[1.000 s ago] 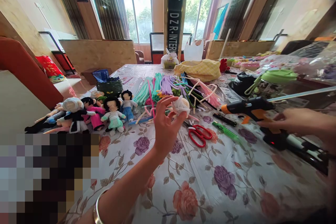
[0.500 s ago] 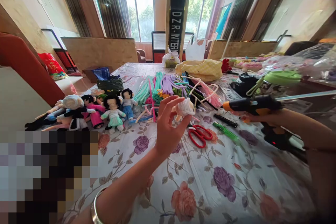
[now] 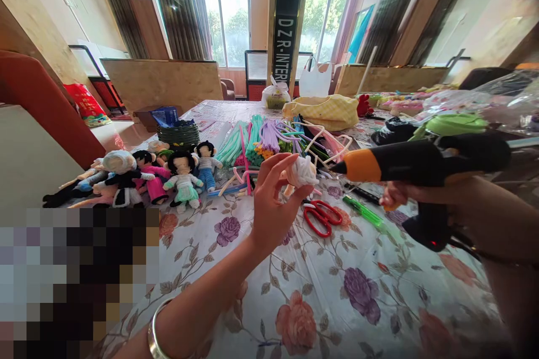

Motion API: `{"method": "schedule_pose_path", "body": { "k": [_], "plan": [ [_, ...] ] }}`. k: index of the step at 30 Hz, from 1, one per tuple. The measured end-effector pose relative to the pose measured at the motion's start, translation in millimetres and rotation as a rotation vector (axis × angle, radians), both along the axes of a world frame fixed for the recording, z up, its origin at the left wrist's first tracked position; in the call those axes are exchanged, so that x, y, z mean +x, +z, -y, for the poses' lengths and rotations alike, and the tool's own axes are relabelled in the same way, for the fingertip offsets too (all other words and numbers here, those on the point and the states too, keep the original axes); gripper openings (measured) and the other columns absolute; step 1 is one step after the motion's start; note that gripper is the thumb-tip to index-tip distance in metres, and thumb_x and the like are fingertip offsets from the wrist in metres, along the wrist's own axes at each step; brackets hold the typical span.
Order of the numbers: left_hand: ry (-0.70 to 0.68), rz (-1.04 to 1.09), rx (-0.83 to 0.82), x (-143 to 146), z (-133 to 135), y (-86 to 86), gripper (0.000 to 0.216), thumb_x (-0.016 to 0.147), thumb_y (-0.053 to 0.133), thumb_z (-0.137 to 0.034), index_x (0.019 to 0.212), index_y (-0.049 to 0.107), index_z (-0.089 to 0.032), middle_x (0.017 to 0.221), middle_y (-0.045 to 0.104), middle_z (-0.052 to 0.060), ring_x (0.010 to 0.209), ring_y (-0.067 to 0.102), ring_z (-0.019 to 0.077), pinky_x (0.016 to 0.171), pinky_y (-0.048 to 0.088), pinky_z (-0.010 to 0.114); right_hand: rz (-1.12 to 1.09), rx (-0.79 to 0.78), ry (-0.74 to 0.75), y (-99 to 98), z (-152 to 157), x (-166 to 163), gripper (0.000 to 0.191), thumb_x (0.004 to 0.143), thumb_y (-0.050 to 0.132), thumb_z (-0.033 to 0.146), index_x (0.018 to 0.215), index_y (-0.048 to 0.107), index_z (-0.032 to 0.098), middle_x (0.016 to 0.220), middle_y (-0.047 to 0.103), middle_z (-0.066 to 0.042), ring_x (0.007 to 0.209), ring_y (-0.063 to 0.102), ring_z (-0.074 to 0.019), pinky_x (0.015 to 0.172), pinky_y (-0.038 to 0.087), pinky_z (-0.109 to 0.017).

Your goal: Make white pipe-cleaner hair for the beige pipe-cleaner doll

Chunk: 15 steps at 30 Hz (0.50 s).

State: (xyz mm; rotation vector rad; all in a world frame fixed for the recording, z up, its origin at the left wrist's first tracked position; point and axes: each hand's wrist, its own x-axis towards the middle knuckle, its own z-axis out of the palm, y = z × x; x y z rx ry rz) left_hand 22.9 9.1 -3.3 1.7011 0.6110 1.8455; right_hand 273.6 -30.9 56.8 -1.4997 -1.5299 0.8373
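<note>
Between the thumb and fingers of my left hand [image 3: 275, 202] is a small white and skin-toned doll head [image 3: 304, 171], held up above the table. My right hand [image 3: 438, 202] grips a black and orange glue gun [image 3: 404, 162] by its handle, its nozzle pointing left toward the doll head with a gap between. A small red light shows low on the glue gun. Red-handled scissors [image 3: 319, 219] lie on the tablecloth under my left hand. A green translucent stick-like tool [image 3: 362, 210] and a black one [image 3: 362, 193] lie below the nozzle.
Several finished dolls [image 3: 183, 179] are bunched at the left. Bundles of coloured pipe cleaners [image 3: 269, 137] lie at the middle, with a yellow checked pouch [image 3: 320, 112] behind. A dark green basket [image 3: 179, 134] stands behind the dolls. A green lidded container [image 3: 452, 123] is at the right.
The glue gun has moved left and nearer the camera, its nozzle now closer to the doll head. My left hand has turned the doll head slightly and shifted a little right.
</note>
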Motion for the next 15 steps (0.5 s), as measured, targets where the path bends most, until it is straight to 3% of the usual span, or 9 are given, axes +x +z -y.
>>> {"method": "schedule_pose_path", "body": {
  "k": [2,8,15],
  "plan": [
    [-0.007,-0.003,0.004,0,0,0.0,0.044,0.07,0.074,-0.022,0.111,0.063,-0.032,0.119,0.052,0.003,0.111,0.053,0.0194,0.081,0.057,0.029,-0.073,-0.057,0.069,2.4,4,-9,0.03,0.053,0.079,0.044,0.061,0.064,0.019,0.06,0.062,-0.004,0.067,0.061,-0.0222,0.068,0.048,-0.035],
    [-0.005,-0.027,0.025,0,1,0.1,0.044,0.069,0.075,-0.023,0.111,0.064,-0.033,0.117,0.054,0.004,0.11,0.054,0.0203,0.081,0.058,0.032,-0.089,-0.153,-0.103,9.4,10,-30,0.033,0.046,0.08,0.045,0.059,0.068,0.018,0.06,0.066,-0.004,0.063,0.059,-0.02,0.055,0.042,-0.029],
    [0.02,-0.047,0.04,0,3,1.0,0.045,0.068,0.075,-0.023,0.11,0.065,-0.033,0.115,0.055,0.004,0.107,0.056,0.0203,0.078,0.058,0.031,-0.008,-0.07,-0.072,5.5,8,-29,0.024,0.052,0.076,0.039,0.053,0.066,0.018,0.059,0.066,-0.004,0.061,0.062,-0.0203,0.055,0.045,-0.029]
  ]
}}
